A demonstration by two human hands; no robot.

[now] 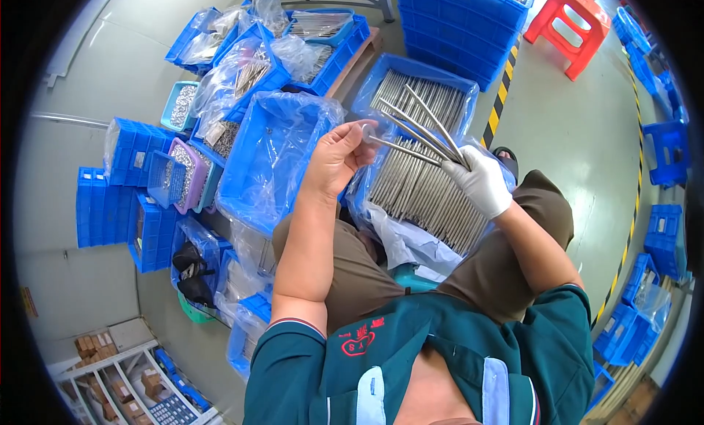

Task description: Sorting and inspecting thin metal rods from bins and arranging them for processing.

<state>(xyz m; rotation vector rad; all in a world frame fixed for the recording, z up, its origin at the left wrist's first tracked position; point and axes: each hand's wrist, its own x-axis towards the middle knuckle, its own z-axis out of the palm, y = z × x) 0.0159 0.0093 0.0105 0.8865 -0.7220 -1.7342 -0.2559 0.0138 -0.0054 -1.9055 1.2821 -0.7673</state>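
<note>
My gloved right hand (478,181) is wrapped round fanned metal rods (438,127) over the blue crate (433,64); glove hides their near ends. Left hand (337,159): fingers narrowed by one tip, small translucent blur there, can't tell what's gripped.

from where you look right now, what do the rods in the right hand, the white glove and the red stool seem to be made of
Slender rods: probably steel or another metal, grey and shiny with bright highlights. White glove: matte, likely fabric; any coating can't be told. Red stool: probably moulded plastic, evenly coloured and smooth, with rounded slots.
</note>
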